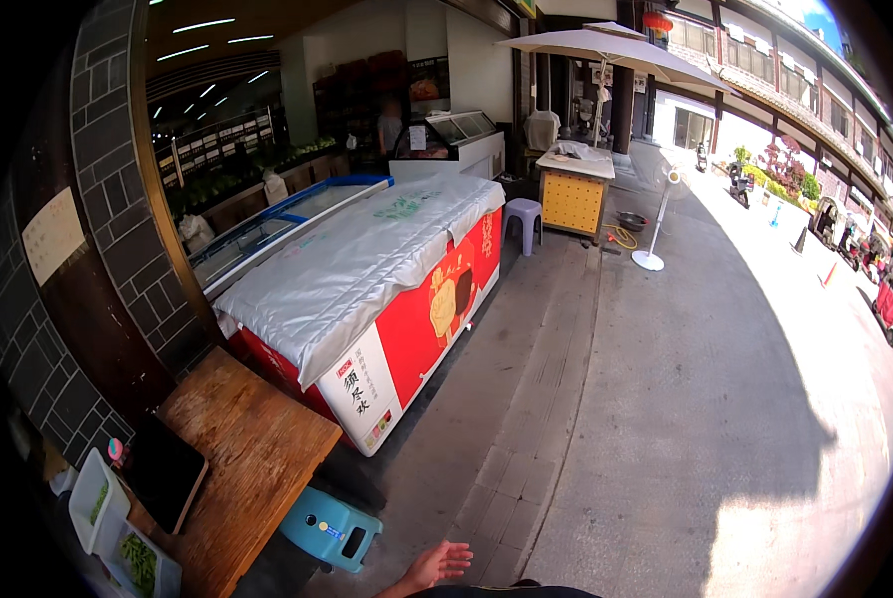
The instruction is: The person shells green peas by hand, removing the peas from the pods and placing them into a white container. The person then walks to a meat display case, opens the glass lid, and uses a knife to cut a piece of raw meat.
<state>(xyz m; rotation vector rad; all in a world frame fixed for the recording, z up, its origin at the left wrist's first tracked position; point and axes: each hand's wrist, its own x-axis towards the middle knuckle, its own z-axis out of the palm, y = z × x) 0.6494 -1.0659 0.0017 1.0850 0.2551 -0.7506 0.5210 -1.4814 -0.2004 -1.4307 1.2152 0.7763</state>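
Observation:
My left hand [440, 563] is at the bottom edge, fingers slightly apart and holding nothing. It hangs above the grey pavement, nearest to a blue plastic stool [332, 528] on its left. My right hand is out of view. Left of the stool stands a worn wooden table [255, 437]. On it lies a black flat-topped device [163, 472], and beside that are plastic tubs [145, 559] with green vegetables. Ahead of the table is a red and white chest freezer [409, 340], its top draped with a silver insulated cover [356, 258].
Past the freezer are a purple stool [522, 224], a yellow-fronted counter [572, 202] under a large parasol [611, 48], and a white pedestal fan [650, 259]. A yellow hose [623, 238] and a dark basin [632, 220] lie on the ground. A person [390, 127] stands inside the shop.

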